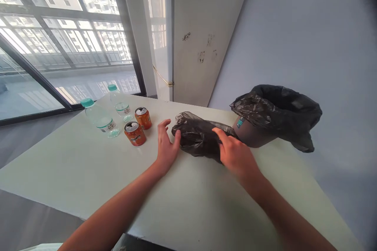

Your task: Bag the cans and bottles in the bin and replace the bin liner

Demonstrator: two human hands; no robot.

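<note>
A crumpled black plastic bag [196, 135] lies on the white table [88, 172] in front of me. My left hand [165, 145] rests at the bag's left end, fingers apart, thumb touching the plastic. My right hand [234, 151] lies on the bag's right side with its fingers pressed down onto the plastic. Just right of the bag stands a grey bin [253, 135] lined with another black bag [279, 111] that spills over its rim.
Two orange drink cans [134, 133] [143, 117] and two clear water bottles with teal caps [100, 117] [119, 104] stand on the table's left part. A white fridge [200, 35] stands behind the table, a large window [59, 39] to the left, a wall to the right.
</note>
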